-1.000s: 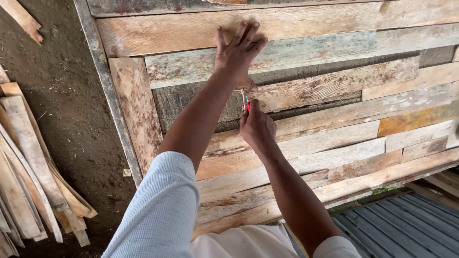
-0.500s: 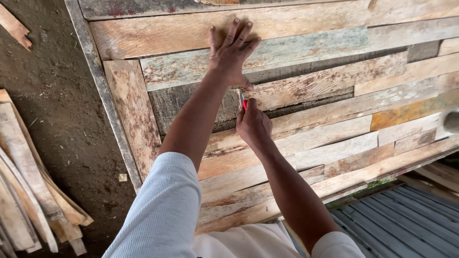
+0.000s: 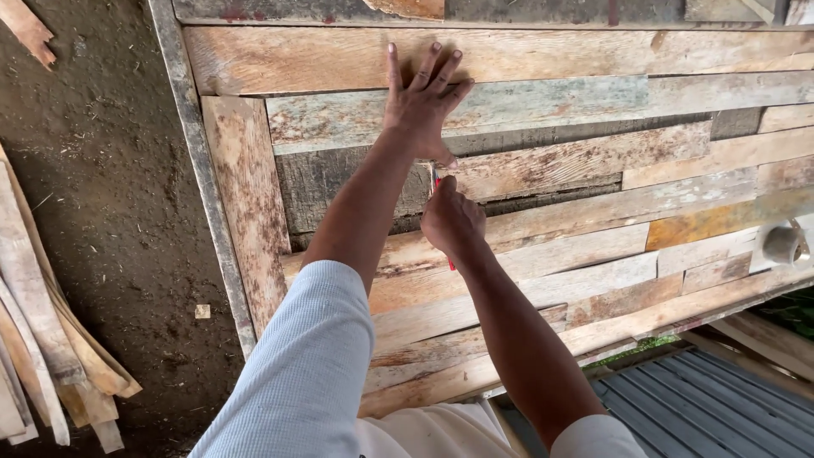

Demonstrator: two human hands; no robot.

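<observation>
My left hand (image 3: 421, 102) lies flat, fingers spread, on a weathered board of the wooden panel (image 3: 551, 161), its thumb near the edge of a plank. Just below it my right hand (image 3: 452, 220) is closed around a red pen-like tool (image 3: 437, 182) whose tip meets the wood beside my left thumb. Most of the tool is hidden inside the fist; a red bit shows below the hand. Both arms cross the panel from below, the left in a light blue sleeve.
The panel is framed by a grey rail (image 3: 203, 178) on its left. Loose wooden slats (image 3: 42, 331) are stacked on the dirt floor at the left. A small whitish cup-like object (image 3: 780, 244) sits at the right edge. Corrugated grey sheeting (image 3: 712, 407) lies at lower right.
The view shifted slightly, bringing the whitish object into sight at the right. My right hand stays beside my left thumb, with less of the red tool showing above the fist.
</observation>
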